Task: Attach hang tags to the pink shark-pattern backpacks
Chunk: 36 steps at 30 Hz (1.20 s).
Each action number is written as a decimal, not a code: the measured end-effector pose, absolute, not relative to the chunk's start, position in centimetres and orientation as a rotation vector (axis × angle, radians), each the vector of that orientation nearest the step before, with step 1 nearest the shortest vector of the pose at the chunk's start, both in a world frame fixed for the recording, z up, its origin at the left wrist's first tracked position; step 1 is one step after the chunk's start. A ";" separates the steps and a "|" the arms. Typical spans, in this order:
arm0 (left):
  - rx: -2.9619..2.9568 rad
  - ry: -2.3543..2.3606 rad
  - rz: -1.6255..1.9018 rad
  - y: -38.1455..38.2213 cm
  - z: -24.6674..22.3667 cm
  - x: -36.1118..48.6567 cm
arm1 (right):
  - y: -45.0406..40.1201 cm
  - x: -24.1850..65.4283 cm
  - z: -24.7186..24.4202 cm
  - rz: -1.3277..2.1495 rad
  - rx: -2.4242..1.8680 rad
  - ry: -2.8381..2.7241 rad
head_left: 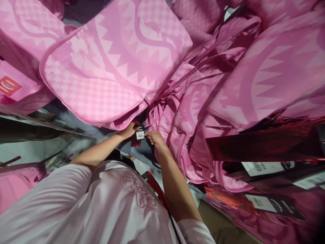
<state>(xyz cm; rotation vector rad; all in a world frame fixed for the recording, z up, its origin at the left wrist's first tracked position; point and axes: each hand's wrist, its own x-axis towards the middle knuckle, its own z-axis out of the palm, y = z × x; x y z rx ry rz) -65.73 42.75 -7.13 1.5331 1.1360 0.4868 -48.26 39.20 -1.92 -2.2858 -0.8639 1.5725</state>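
A small black tag with a white barcode label [140, 135] is between my hands, near the middle of the view. My left hand [132, 128] pinches its upper left edge. On its right side, my right hand [154, 138] has its fingers closed, close to the tag's edge; what they grip is too small to make out. A dark red tag [136, 141] hangs just behind. Above my hands is a large pink backpack [109, 64] with a checkered and shark-teeth print. More pink backpacks [193, 108] are bunched beside my right hand.
Another large pink bag [274, 71] fills the upper right. Black tags with white labels [262, 202] and a dark red strip [264, 142] hang at the right. A pink pouch with a red patch [9, 85] is at the left. Cardboard [220, 223] shows at the bottom.
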 end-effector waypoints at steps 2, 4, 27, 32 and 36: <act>1.564 1.171 0.502 42.4 -7.0 -65.3 | 39.0 -48.2 -1.7 1.645 -2.137 -0.702; 1.593 1.166 0.506 42.2 -7.2 -64.9 | 38.8 -48.4 -1.7 1.662 -2.017 -0.574; 1.637 0.916 0.516 42.3 -9.8 -62.3 | 38.3 -49.4 -4.0 1.295 -1.859 -0.311; 1.566 0.984 0.497 42.1 -9.7 -62.0 | 38.2 -49.9 -4.8 1.209 -1.881 -0.302; 1.543 1.018 0.465 42.2 -9.1 -61.8 | 38.2 -50.0 -5.2 1.173 -1.904 -0.310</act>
